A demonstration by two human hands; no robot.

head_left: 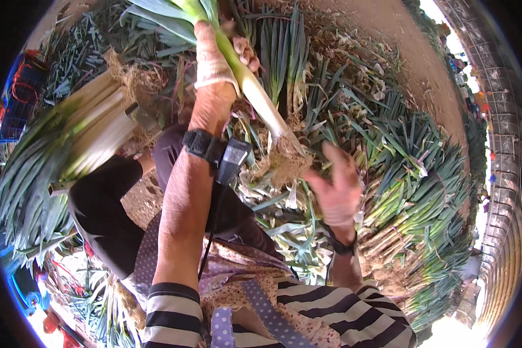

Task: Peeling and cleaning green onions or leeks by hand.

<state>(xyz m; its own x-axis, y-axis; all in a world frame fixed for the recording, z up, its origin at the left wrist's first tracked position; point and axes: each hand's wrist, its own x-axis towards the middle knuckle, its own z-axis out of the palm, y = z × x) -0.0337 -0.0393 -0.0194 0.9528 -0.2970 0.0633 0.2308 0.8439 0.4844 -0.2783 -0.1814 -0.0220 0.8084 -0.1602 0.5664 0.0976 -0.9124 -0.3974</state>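
Note:
My left hand (213,61), in a pale glove or wrap, is closed around the green upper stalk of a leek (260,103). The leek slants down to the right. Its white shaft ends in a tangle of soil-coloured roots (287,162). Beside those roots, my right hand (339,188) has its thumb and fingers spread, slightly blurred, with nothing gripped. I cannot tell whether its fingertips touch the roots. A strapped black device (232,161) sits on my left wrist.
Thick leeks (95,124) lie bundled at the left, roots toward the middle. Thinner leeks (412,214) are piled at the right, and more leeks (281,49) lie ahead. Loose leaf trimmings (296,223) cover the ground near my knees. A blue crate (20,101) stands far left.

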